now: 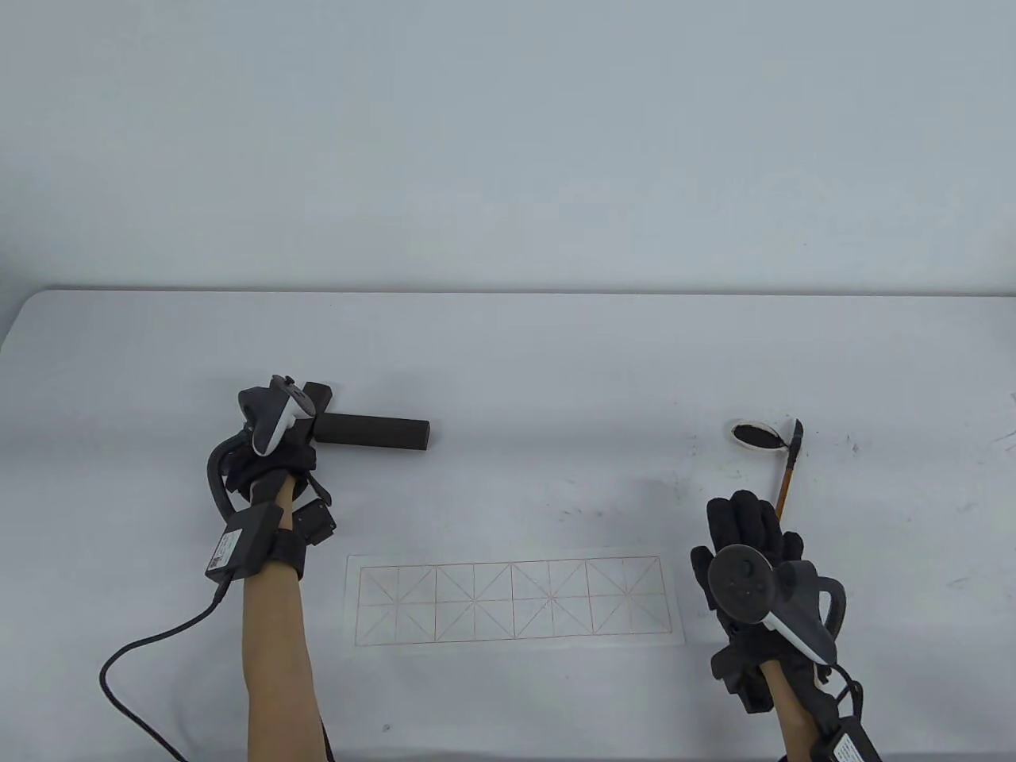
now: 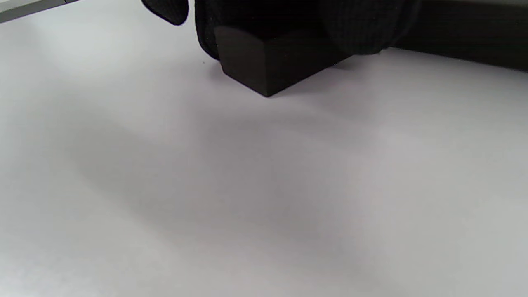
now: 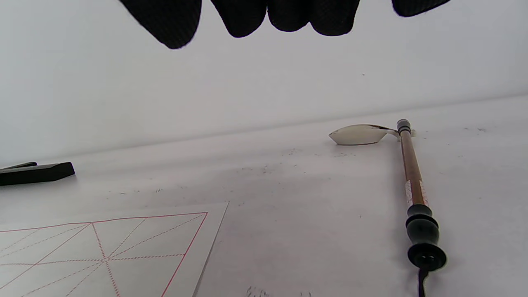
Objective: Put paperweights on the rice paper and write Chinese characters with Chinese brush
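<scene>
A sheet of rice paper (image 1: 512,599) (image 3: 103,247) with a red grid lies flat near the front edge. My left hand (image 1: 295,441) is at the back left, its fingers (image 2: 359,24) curled over a dark paperweight (image 1: 319,391) (image 2: 264,62) that rests on the table. A second dark paperweight (image 1: 381,433) (image 2: 462,37) (image 3: 37,172) lies crosswise just to its right. My right hand (image 1: 750,528) hovers flat to the right of the paper, holding nothing, its fingertips (image 3: 288,16) straight. The brown brush (image 1: 788,476) (image 3: 412,177) lies just beyond those fingertips, its tip at a small white ink dish (image 1: 754,436) (image 3: 359,135).
The white table (image 1: 508,357) ends at a far edge against a pale wall. Ink specks mark the surface around the dish. A black cable (image 1: 135,659) trails from my left wrist toward the front left.
</scene>
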